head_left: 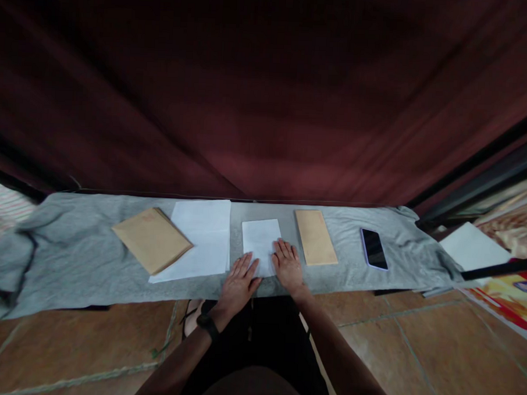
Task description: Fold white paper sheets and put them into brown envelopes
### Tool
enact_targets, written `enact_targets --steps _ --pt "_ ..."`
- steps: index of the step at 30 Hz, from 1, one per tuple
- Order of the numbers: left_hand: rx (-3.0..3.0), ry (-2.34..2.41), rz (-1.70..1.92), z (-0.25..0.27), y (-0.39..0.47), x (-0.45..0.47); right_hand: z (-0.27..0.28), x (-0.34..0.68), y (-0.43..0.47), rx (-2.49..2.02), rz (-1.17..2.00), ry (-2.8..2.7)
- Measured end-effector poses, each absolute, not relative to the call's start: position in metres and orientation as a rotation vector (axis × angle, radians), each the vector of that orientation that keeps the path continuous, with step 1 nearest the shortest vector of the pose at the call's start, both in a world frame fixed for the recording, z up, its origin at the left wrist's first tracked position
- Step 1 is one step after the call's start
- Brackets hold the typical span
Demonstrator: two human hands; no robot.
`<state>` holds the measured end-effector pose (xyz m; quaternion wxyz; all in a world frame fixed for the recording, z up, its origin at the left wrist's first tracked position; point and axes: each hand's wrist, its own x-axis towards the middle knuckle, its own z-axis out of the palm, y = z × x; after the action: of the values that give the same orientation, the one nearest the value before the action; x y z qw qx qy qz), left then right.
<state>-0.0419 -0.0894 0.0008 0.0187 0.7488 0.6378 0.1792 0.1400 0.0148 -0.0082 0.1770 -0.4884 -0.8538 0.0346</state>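
Observation:
A small white sheet of paper, apparently folded [260, 235], lies flat on the grey cloth in front of me. My left hand [238, 281] rests palm down at its lower left edge, fingers stretched out. On the right edge of the same paper lies my right hand [288, 267], flat with its fingers extended. To the right of that hand is a single brown envelope [316, 237]. Left of the folded paper, larger white sheets [204, 241] are spread out, and a stack of brown envelopes [152, 239] partly covers their left side.
The grey cloth [78, 247] covers a long narrow surface. A phone [374, 249] with a purple edge lies toward its right end. A dark red curtain [258, 116] hangs behind. At the far right are a dark frame bar [483, 172] and a white panel [475, 247]. Tiled floor [397, 343] shows below.

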Motion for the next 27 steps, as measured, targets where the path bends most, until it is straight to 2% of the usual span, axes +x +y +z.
enact_targets --steps 7,27 --pt "2.09 2.228 0.602 -0.002 -0.091 -0.028 -0.011 0.139 0.013 -1.412 0.062 -2.415" --pt "2.203 2.16 0.556 -0.005 -0.118 -0.035 -0.017 0.176 -0.033 -1.456 -0.052 -2.354"
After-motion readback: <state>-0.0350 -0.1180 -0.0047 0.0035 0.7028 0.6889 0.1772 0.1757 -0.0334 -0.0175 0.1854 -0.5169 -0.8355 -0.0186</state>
